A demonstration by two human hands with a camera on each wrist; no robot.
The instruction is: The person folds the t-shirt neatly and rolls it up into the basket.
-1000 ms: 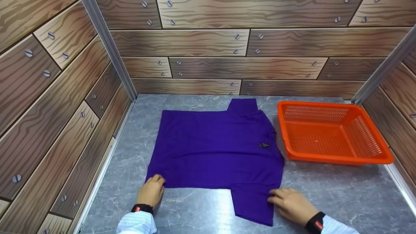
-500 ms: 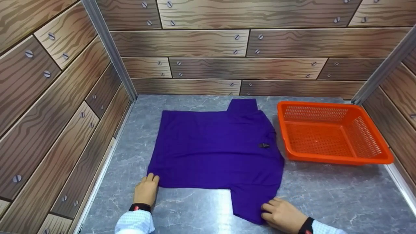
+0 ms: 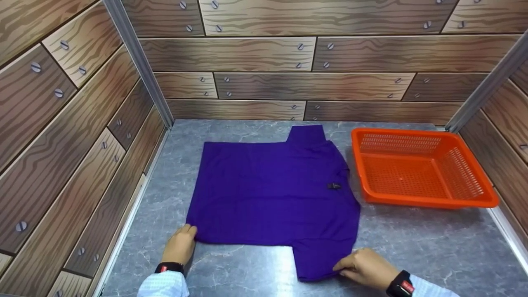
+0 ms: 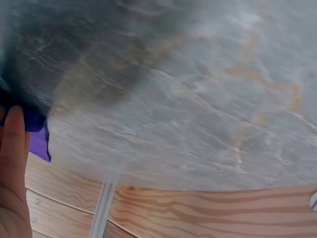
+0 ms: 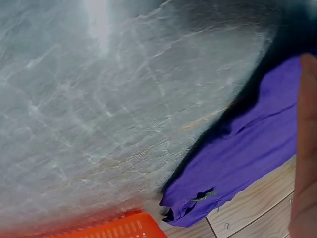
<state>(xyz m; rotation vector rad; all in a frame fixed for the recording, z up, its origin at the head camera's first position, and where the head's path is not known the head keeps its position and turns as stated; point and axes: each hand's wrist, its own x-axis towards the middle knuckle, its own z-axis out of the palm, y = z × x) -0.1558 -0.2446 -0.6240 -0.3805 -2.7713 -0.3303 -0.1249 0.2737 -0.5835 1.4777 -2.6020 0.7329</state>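
A purple T-shirt (image 3: 264, 189) lies spread sideways on the grey marbled surface, hem to the left and neckline to the right. A small dark label (image 3: 334, 186) shows near the neck. My left hand (image 3: 180, 245) pinches the near corner of the hem; in the left wrist view a finger (image 4: 14, 134) lies over a fold of the purple cloth (image 4: 40, 143). With thumb and forefinger, my right hand (image 3: 367, 268) pinches the outer edge of the near sleeve (image 3: 319, 260). Purple cloth (image 5: 247, 148) slopes away from that hand in the right wrist view.
An orange perforated plastic basket (image 3: 427, 203) stands to the right of the shirt, close to its neck side. Wood-patterned walls (image 3: 264, 53) enclose the surface at the back, left and right.
My right hand has slid down to the sleeve's end and now pinches it. The left hand has drawn slightly left and toward me. The shirt's near edge has come closer and the middle crease has smoothed.
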